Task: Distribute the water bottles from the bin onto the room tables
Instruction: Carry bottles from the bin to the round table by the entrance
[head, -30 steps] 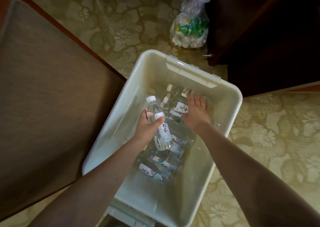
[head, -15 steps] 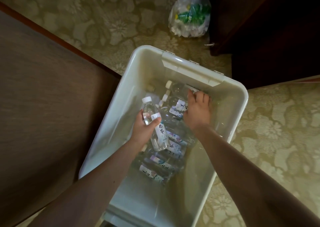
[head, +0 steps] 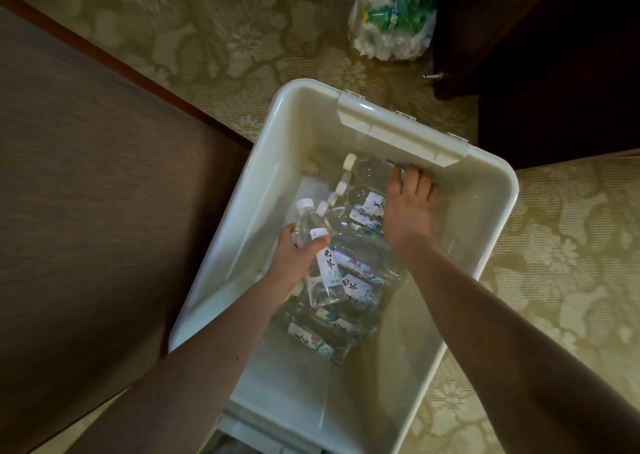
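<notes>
A white plastic bin (head: 491,232) stands on the patterned carpet with several clear water bottles (head: 349,291) lying in it. My left hand (head: 294,256) is inside the bin, closed around one clear bottle with a white cap and white label (head: 320,261), cap pointing away from me. My right hand (head: 408,211) reaches palm down to the far end of the bin. Its fingers rest on the farthest bottle (head: 372,171), just under the bin's handle flap. I cannot tell whether the right hand grips that bottle.
A dark brown table top (head: 93,190) fills the left side, its edge touching the bin. A clear plastic bag holding green bottles (head: 394,14) lies on the carpet beyond the bin. Dark wooden furniture (head: 554,55) stands at the upper right.
My right hand has slid farther toward the bin's far wall, onto the last bottle. My left hand keeps its bottle and has barely shifted. The view has tilted slightly.
</notes>
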Action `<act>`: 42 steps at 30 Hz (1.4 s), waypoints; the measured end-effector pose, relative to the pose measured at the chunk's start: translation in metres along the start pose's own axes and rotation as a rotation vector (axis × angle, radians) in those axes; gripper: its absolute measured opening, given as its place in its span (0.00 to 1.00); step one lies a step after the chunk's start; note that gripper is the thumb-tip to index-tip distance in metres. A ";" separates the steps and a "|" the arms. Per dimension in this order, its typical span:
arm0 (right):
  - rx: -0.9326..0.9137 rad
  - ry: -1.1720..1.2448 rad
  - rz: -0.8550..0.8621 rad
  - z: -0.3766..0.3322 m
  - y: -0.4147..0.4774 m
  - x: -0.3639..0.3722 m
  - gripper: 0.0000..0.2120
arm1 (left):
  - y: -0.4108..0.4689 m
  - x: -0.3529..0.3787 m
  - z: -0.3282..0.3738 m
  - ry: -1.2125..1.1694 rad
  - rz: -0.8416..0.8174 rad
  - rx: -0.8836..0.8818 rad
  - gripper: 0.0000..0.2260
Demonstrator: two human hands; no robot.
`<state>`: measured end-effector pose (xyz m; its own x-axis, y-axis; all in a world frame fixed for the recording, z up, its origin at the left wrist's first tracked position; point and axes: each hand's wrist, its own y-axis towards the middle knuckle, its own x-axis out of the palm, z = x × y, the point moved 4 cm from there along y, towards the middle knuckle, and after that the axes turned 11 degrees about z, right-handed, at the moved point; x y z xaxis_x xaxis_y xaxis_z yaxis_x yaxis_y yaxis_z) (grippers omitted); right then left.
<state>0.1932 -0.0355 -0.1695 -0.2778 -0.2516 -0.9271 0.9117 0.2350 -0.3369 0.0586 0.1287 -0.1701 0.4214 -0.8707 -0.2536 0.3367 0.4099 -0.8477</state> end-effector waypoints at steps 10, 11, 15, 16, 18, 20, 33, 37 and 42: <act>-0.063 -0.043 0.017 0.003 0.006 -0.008 0.31 | -0.011 -0.005 -0.017 0.060 -0.065 -0.171 0.15; -0.059 -0.027 0.027 0.002 0.005 -0.006 0.32 | -0.011 -0.006 -0.018 0.061 -0.070 -0.168 0.15; -0.050 0.025 0.113 0.002 0.000 -0.001 0.32 | -0.014 -0.006 -0.022 0.060 -0.066 -0.141 0.15; -0.052 0.025 0.107 0.002 0.001 -0.001 0.33 | -0.015 -0.006 -0.022 0.052 -0.066 -0.134 0.15; -0.067 0.004 0.084 0.001 0.000 -0.005 0.34 | -0.016 -0.003 -0.022 0.027 -0.060 -0.123 0.15; -0.086 -0.027 0.081 -0.001 -0.001 -0.008 0.33 | -0.017 -0.001 -0.022 -0.001 -0.050 -0.121 0.17; -0.146 -0.098 0.072 -0.003 0.011 -0.008 0.37 | -0.014 -0.012 -0.033 0.014 -0.011 -0.101 0.23; -0.232 -0.209 0.054 -0.003 0.011 -0.008 0.41 | -0.015 -0.013 -0.037 0.000 -0.020 -0.119 0.21; -0.176 -0.074 0.012 -0.003 0.008 -0.023 0.43 | -0.023 -0.012 -0.035 -0.018 -0.027 -0.134 0.14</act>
<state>0.2058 -0.0253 -0.1514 -0.2379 -0.3144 -0.9190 0.8459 0.3979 -0.3551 0.0163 0.1199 -0.1644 0.4296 -0.8752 -0.2225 0.2332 0.3455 -0.9090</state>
